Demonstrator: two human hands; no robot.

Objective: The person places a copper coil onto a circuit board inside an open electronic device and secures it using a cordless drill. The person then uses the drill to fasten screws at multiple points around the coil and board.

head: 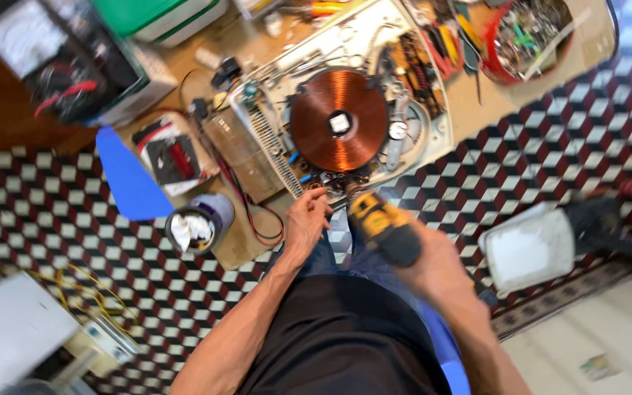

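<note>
An opened induction cooker (374, 44) lies on the wooden bench, its round copper coil (339, 121) exposed in the white housing. My left hand (306, 219) rests at the cooker's near edge, fingers bent against the parts there; what it pinches is too small to tell. My right hand (433, 271) grips a yellow and black power screwdriver (382, 227), its nose pointing at the cooker's near edge beside my left hand. The image is blurred by motion.
A red bowl of metal parts (528, 33) stands at the bench's far right. A multimeter (60, 58), a blue sheet (129, 179), a small cup (197, 225) and red wires (257, 219) lie left. A white container (528, 249) sits on the checkered floor.
</note>
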